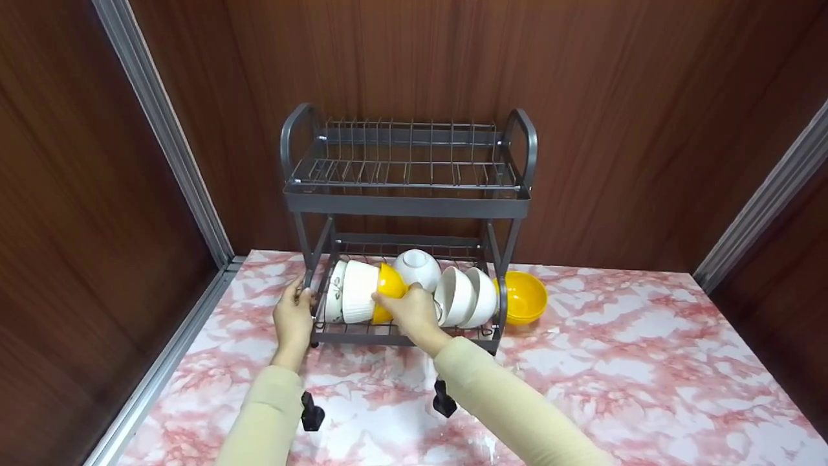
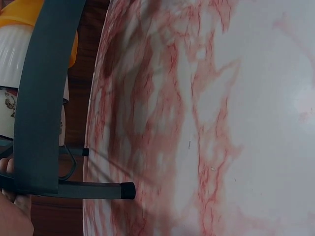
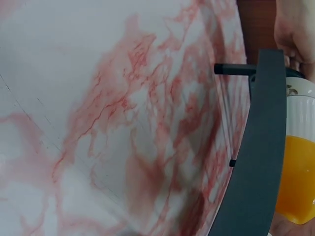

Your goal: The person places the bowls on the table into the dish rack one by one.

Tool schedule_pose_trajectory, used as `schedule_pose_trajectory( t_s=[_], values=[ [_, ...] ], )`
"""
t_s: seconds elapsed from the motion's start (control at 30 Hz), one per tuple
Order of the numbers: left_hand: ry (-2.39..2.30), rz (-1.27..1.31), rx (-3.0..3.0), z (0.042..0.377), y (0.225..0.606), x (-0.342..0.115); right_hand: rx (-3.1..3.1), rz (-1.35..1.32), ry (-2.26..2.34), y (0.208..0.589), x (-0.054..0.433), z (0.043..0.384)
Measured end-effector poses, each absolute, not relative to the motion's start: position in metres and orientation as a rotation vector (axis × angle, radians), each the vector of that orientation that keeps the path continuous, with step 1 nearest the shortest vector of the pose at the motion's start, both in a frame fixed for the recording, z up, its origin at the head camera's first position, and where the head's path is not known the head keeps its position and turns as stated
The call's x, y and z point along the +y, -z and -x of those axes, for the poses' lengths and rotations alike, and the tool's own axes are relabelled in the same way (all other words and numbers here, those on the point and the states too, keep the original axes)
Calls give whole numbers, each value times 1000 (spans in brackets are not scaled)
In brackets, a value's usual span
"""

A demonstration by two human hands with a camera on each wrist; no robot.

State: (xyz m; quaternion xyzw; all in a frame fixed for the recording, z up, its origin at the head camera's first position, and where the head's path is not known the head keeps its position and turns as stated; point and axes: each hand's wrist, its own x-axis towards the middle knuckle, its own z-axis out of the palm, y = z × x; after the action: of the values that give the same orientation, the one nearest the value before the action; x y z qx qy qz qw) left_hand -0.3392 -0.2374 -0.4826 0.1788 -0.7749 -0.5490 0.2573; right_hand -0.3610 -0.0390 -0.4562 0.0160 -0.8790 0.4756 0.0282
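Observation:
A dark grey two-tier dish rack (image 1: pixel 407 207) stands on the table. My left hand (image 1: pixel 293 317) grips the rack's lower left side, its fingers around the frame. In the lower tier, my right hand (image 1: pixel 414 314) holds a yellow bowl (image 1: pixel 389 283), thumb across its front; the far fingers are hidden. Left of it, a white ribbed bowl (image 1: pixel 359 292) and a white bowl with a leaf pattern (image 1: pixel 334 294) stand on edge. The right wrist view shows the yellow bowl (image 3: pixel 297 177) against the ribbed bowl (image 3: pixel 301 115), behind the rack's front rail.
Two white bowls (image 1: pixel 455 298) lean on edge at the tier's right, with a white bowl (image 1: pixel 415 264) upside down behind. Stacked yellow bowls (image 1: pixel 525 296) sit right of the rack. Two black clamp-like pieces (image 1: pixel 312 414) appear near the forearms. Wooden panels (image 1: pixel 614 129) enclose the pink marbled table (image 1: pixel 621 388).

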Motion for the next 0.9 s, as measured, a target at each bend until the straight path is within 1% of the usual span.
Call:
schedule_pose_trajectory(
  t_s=[0.43,0.7,0.9],
  values=[
    [1477,-496,-2118,339,483,-237,-2759,-60,-1415,457,-38,357],
    [1458,-504,-2130,339,484,-238,-2759,-89,-1462,460,-34,354],
    [1445,-486,-2124,339,483,-238,-2699,-162,-1544,453,-24,346]
  ],
)
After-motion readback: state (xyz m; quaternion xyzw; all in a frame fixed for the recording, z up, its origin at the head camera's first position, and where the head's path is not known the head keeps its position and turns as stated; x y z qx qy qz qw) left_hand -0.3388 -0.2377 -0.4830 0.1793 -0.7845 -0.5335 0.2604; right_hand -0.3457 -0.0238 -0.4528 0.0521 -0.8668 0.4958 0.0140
